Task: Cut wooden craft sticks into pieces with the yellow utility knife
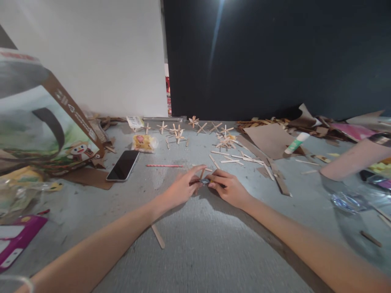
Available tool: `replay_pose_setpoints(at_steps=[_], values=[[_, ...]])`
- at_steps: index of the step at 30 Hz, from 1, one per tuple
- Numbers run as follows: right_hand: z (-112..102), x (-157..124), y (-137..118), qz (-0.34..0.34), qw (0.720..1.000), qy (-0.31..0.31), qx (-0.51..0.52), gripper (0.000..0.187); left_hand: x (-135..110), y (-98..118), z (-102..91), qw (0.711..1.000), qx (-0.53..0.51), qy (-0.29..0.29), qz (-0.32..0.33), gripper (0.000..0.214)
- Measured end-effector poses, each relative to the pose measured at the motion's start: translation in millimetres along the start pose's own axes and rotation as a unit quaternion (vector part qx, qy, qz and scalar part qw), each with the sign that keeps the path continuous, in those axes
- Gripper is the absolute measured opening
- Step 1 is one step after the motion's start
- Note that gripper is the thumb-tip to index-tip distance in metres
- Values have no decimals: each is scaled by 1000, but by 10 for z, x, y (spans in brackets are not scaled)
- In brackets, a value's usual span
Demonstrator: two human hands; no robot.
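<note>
Noted in foreground: loose stick (pixel 158 237), partly hidden by left forearm (pixel 122 234). Beyond, observed left hand (pixel 182 186) with fingers curled around a short stick (pixel 202 173); cannot tell if gripping. Located same stick between both hands, near right hand (pixel 231 190), seen pinching a small shiny item (pixel 205 181), unidentifiable. Farther: logged reddish pencil (pixel 164 166), scattered sticks (pixel 230 161), then crossed-stick stars (pixel 179 136) before black panel (pixel 275 61).

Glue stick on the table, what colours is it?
The glue stick is white and green; it shows best in the head view, the only one.
</note>
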State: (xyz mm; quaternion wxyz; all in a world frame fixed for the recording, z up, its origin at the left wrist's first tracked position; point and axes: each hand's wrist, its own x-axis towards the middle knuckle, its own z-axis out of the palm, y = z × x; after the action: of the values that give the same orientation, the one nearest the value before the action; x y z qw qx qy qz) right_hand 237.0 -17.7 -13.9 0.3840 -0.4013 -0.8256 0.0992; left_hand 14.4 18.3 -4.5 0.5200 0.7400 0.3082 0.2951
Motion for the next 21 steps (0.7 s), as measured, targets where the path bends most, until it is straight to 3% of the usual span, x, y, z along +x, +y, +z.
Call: replay_pose_setpoints(at_steps=[21], values=[[-6, -25, 13, 5, 1000, -2, 11, 26, -18, 10, -14, 1000, 22, -4, 7, 53]])
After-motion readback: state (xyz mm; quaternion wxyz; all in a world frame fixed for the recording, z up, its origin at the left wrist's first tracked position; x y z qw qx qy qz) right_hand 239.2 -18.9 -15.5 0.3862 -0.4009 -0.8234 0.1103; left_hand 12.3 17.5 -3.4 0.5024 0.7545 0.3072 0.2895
